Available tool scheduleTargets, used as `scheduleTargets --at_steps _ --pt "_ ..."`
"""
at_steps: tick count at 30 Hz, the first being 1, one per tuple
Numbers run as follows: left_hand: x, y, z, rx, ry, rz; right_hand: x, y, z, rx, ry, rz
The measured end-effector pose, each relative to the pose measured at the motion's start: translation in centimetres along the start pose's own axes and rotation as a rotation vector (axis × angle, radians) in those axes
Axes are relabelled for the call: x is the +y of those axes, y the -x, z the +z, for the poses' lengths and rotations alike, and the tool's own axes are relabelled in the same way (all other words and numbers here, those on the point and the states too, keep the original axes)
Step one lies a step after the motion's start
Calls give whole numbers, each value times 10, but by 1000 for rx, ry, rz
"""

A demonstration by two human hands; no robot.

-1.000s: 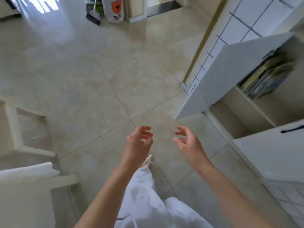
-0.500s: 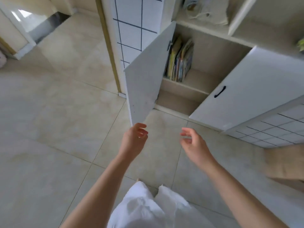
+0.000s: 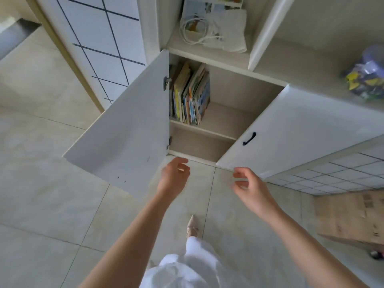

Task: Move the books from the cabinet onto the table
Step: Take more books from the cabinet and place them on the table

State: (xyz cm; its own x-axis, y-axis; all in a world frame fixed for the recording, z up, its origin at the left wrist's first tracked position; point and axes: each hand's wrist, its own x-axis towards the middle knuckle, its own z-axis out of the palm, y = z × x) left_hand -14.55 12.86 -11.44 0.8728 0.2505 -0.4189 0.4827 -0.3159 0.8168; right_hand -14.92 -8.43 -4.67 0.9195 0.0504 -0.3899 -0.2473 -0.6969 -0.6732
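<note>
Several thin colourful books (image 3: 190,96) stand upright, leaning together, at the left end of the upper shelf inside the low white cabinet (image 3: 226,119). Both cabinet doors hang open: the left door (image 3: 128,129) and the right door (image 3: 295,129) with a black handle. My left hand (image 3: 174,176) is stretched out in front of the cabinet's bottom edge, fingers apart, holding nothing. My right hand (image 3: 250,186) hovers just below the right door's lower corner, fingers loosely curled and empty. Neither hand touches the books. The table is out of view.
An open shelf above holds a coiled white cable (image 3: 195,31) and papers. A bag of colourful pieces (image 3: 365,77) lies on the counter at right. A cardboard box (image 3: 351,219) stands on the tiled floor at right. My shoe (image 3: 192,225) points toward the cabinet.
My view has swung from the floor round to face the cabinet, which is now much closer. Both hands have stayed empty and reached forward toward the cabinet opening.
</note>
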Motion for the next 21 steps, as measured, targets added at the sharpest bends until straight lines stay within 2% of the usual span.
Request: scheduleTargets --at_steps 6,12,19,21 --pt "29 -71 18 -12 56 -59 -37 -112 -31 -73 160 -155" --pt "41 -154 15 -11 -12 -16 -92 -219 -16 -170 146 -109" --pt "49 -249 17 49 -26 22 -144 -313 20 -138 38 95" --pt "49 -274 24 85 15 23 -150 -338 30 -165 -52 205"
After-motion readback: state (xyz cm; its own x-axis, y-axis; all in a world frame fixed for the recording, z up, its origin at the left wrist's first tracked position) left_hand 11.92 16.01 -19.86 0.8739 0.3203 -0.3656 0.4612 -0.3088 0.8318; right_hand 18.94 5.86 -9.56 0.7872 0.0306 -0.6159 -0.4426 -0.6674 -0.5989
